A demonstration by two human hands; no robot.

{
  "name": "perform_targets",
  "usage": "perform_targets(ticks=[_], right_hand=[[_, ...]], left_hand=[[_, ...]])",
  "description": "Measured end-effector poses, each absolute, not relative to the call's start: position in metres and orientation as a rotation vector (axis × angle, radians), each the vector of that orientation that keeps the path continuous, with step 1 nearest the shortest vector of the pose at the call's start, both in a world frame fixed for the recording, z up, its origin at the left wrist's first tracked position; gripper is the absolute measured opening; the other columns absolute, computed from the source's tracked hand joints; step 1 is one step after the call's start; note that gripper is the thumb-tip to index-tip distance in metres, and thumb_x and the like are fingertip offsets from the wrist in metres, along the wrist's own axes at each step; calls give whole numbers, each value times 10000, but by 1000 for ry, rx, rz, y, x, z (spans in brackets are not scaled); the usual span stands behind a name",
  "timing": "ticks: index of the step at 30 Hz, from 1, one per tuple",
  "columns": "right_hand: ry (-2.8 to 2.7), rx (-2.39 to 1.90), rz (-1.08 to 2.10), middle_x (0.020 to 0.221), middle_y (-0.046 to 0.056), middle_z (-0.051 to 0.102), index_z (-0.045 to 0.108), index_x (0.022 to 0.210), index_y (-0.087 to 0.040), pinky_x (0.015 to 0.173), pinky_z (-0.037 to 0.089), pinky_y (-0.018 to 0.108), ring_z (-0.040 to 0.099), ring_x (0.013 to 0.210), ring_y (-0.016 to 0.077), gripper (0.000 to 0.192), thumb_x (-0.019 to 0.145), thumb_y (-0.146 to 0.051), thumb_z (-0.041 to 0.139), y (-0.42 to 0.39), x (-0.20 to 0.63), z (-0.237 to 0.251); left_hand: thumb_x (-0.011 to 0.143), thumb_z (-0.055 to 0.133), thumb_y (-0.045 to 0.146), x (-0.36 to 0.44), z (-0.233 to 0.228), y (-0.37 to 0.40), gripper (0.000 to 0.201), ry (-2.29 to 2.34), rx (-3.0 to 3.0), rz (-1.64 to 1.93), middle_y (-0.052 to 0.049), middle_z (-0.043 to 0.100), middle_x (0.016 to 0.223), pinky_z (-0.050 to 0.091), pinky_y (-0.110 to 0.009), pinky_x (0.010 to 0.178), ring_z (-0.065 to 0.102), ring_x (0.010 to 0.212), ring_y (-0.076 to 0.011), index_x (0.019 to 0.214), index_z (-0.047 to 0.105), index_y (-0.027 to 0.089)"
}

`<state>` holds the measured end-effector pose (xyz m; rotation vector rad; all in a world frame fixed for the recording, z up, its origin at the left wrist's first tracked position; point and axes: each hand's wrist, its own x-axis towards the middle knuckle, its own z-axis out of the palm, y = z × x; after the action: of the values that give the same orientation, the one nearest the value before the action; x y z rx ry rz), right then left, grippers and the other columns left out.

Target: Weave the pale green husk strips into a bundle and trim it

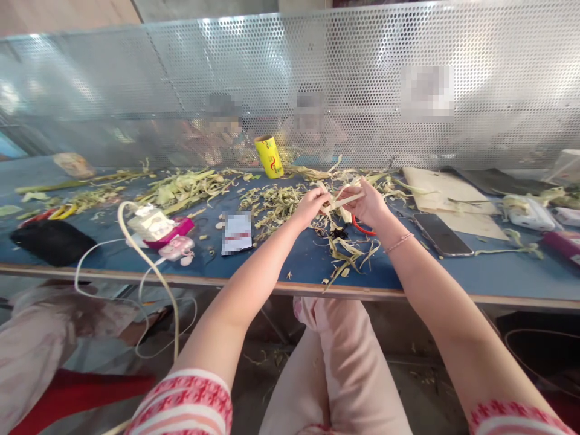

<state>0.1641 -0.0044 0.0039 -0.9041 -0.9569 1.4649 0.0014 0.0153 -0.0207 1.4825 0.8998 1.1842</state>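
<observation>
Over the middle of the blue table, my left hand (310, 208) pinches one end of a pale, flat plant strip (348, 199). My right hand (370, 205) grips the same strip farther along, fingers closed. Other thin pale pieces stick out around the fingers, and exactly what each fingertip holds is partly hidden. Beneath and behind both hands lies a heap of dry, greenish shredded plant bits (276, 202). An orange-red loop handle (362, 226) shows just below my right hand, beside a small black tangle (338, 232). Loose leafy strips (347, 257) lie nearer the table edge.
A yellow cardboard tube (269, 158) stands before the perforated metal screen (353, 72). Left are a printed packet (237, 234), a corded power adapter (153, 223) and a black pouch (53, 240). Right, a phone (443, 234) lies by cardboard (446, 196). Another person's leg (40, 344) is at left.
</observation>
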Motion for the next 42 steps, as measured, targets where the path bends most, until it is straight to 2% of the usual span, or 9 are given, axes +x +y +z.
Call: perform_targets(ticks=[8,11,15,18,25,30,35,40,42], right_hand=[[-1005,-831,1243,816,29,703,647,876,-205,681,521,260,637,721,124,184,883,-350,533,-3,166,2],[-1127,-835,1028,682,-6,640,647,817,-206,652,490,238,585,639,102,157,826,-360,617,0,170,-1],[-1409,-932,756,602,-23,563,612,682,-199,588,422,241,483,568,93,247,756,-428,671,0,172,-5],[-1582,-1035,624,612,-16,578,656,743,-199,636,423,278,496,594,112,220,738,-418,665,-2,172,-8],[-1743,-1144,658,656,9,609,656,726,-197,669,447,319,536,639,144,257,684,-448,688,-6,173,-9],[-1762,-1185,688,640,9,599,644,739,-189,655,457,322,542,627,143,272,686,-453,689,-5,168,-14],[-1665,-1160,761,663,2,593,628,735,-198,633,482,321,547,640,145,308,654,-487,695,1,163,-22],[-1571,-1106,814,676,-17,583,602,739,-208,643,499,312,548,646,134,312,624,-481,699,9,165,-28],[-1579,-1087,791,685,-20,583,597,749,-208,629,479,290,535,635,123,296,632,-464,688,9,165,-27]], left_hand=[[815,550,233,5,-22,12,201,969,1578,1063,36,467,582,397,-196,506,486,519,-70,642,476,163],[822,541,237,5,-22,14,203,972,1619,1029,35,496,602,402,-201,527,488,521,-66,645,477,162],[835,527,243,4,-24,19,202,1009,1646,1013,29,520,605,391,-215,538,481,507,-70,654,492,163],[827,543,269,2,-25,20,216,1021,1682,1024,38,489,562,373,-222,553,465,506,-77,644,488,169],[759,571,261,1,-25,20,125,1059,1870,1096,19,556,678,355,-242,643,497,665,-114,683,535,170],[736,555,231,1,-22,18,71,1100,1862,1059,13,559,650,351,-248,625,501,636,-121,707,571,168],[719,568,213,1,-19,18,168,1044,1701,1075,-1,623,673,389,-248,651,533,639,-118,850,644,140],[742,460,152,4,-24,28,177,747,1342,1137,-13,633,679,423,-225,662,565,649,-99,634,599,136],[790,430,169,5,-25,30,229,661,1235,1143,-12,629,647,433,-225,648,574,623,-98,677,627,135]])
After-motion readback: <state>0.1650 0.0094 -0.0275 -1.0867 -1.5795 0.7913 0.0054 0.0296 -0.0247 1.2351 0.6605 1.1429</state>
